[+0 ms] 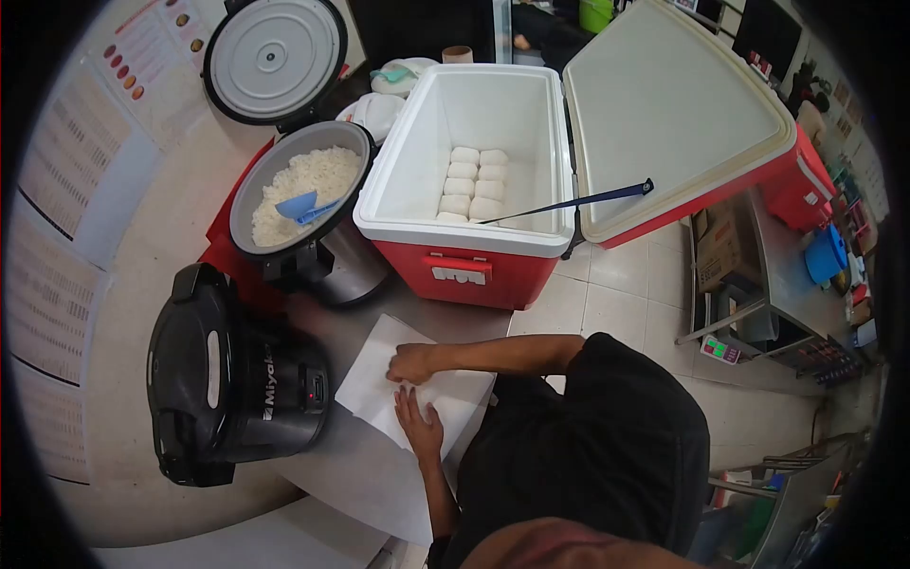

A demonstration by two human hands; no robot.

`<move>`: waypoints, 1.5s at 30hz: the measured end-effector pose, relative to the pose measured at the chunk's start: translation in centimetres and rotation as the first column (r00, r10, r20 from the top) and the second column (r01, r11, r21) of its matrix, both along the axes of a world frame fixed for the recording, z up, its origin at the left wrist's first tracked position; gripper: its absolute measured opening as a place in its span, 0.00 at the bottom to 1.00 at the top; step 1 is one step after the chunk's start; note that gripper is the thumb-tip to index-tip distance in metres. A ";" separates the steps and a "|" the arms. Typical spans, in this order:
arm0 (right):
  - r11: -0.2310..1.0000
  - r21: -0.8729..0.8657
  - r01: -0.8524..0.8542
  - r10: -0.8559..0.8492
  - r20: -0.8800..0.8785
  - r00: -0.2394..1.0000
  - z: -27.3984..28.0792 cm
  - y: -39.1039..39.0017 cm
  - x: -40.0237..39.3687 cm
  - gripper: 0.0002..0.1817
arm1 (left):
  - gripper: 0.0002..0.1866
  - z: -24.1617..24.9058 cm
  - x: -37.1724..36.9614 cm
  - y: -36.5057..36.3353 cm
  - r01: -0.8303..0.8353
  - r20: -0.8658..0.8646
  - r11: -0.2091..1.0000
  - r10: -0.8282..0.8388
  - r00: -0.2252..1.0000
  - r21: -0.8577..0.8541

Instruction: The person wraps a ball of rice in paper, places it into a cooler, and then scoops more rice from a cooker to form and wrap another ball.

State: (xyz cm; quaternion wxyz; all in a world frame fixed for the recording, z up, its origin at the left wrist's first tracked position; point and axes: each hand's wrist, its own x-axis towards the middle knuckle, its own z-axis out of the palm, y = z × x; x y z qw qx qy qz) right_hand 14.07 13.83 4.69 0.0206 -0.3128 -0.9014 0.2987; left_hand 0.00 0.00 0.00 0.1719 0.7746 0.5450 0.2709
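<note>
A stack of white paper sheets [373, 394] lies on the metal table in front of me. My left hand [419, 424] rests on it palm down, its fingers stretched out and spread. Just beyond, my right hand [410, 363] is closed against the top of the paper with the fingers curled under. Whatever it may be holding is hidden. Both hands are close together but appear apart.
A closed black rice cooker [242, 379] stands by the wall. An open cooker [355, 261] holds rice [318, 175] and a blue scoop [299, 205]. Behind the paper is an open red cooler [512, 280] with white wrapped bundles [460, 186] and a dark strap [592, 198].
</note>
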 end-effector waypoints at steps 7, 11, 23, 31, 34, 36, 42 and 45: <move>0.928 0.351 -0.125 0.090 0.115 0.989 -3.7 -2.2 3.8 0.10 | 0.27 4.6 -2.6 4.6 -0.006 -0.328 0.989 0.055 0.943 0.149; 0.955 0.294 -0.030 0.041 -0.031 0.999 -2.0 -2.9 5.0 0.13 | 0.05 0.5 -6.0 6.7 -0.010 -0.429 0.996 -0.030 0.903 -0.091; 0.923 0.384 0.023 0.086 -0.265 0.960 -4.4 -2.6 5.8 0.11 | 0.09 0.4 -7.6 1.6 0.206 -0.226 0.971 -0.174 0.959 0.126; 0.929 0.370 -0.012 0.125 -0.282 0.951 -4.8 -2.6 5.2 0.08 | 0.10 -0.3 -7.9 0.3 0.271 -0.293 0.962 -0.248 0.923 0.041; 0.949 0.313 -0.022 0.110 -0.264 0.958 -3.4 -3.6 5.7 0.09 | 0.13 0.5 -6.9 -0.5 0.209 -0.135 0.978 -0.207 0.969 0.001; 0.957 0.291 -0.001 0.087 -0.285 0.955 -2.2 -4.3 5.9 0.11 | 0.14 1.6 -6.3 -1.7 0.085 -0.050 0.996 -0.084 0.995 0.008; 0.960 0.263 -0.100 0.153 -0.188 0.970 -4.7 -3.2 6.6 0.13 | 0.09 -0.7 -5.1 -1.2 -0.055 -0.004 0.998 0.055 0.998 -0.012; 0.984 0.136 -0.118 0.134 -0.121 0.984 -5.4 -1.2 6.3 0.14 | 0.08 -0.3 -5.3 -0.2 -0.092 0.144 0.961 0.134 0.981 -0.262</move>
